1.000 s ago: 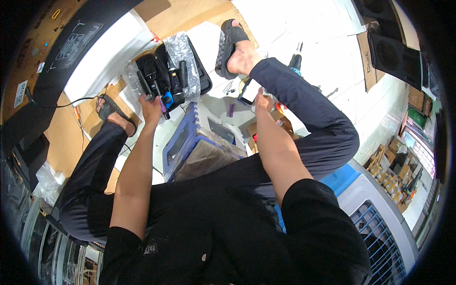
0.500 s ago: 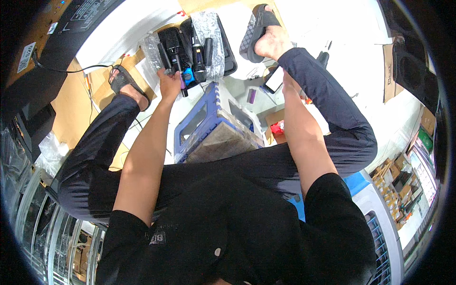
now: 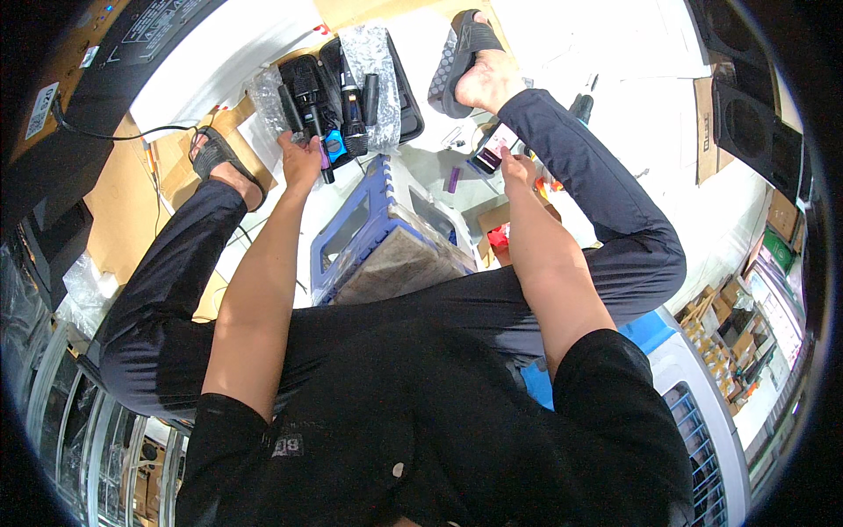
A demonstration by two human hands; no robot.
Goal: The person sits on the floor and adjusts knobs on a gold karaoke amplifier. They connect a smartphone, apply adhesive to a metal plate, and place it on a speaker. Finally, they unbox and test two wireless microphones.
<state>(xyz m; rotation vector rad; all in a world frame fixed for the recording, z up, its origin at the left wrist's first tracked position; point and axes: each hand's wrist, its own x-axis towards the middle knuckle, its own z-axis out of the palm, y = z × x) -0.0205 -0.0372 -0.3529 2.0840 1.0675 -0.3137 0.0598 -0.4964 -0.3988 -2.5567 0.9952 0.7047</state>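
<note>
A black zip case (image 3: 411,112) lies unfolded at the far left, holding black wireless microphones and bubble wrap (image 3: 369,53). At its near edge my left hand (image 3: 301,162) is closed around the lower end of a microphone (image 3: 313,123), where a purple battery shows in the handle. A blue ring-like piece (image 3: 335,143) sits beside it. Further right, my right hand (image 3: 518,169) grips the near edge of a small dark box (image 3: 487,160) with a white top, thumb on the top and other fingers mostly hidden. A loose purple battery (image 3: 452,179) lies left of that box.
A blue-and-white folding stool (image 3: 399,263) stands between my legs. Behind it is an open carton (image 3: 493,220) with red packets. My sandalled feet flank the case. Black speakers (image 3: 746,114) stand at right; a large black device (image 3: 132,35) with a cable occupies the upper left.
My right hand has come out from beside my right leg and taken hold of the small box. My left hand stays at the microphone; the whole view has shifted slightly.
</note>
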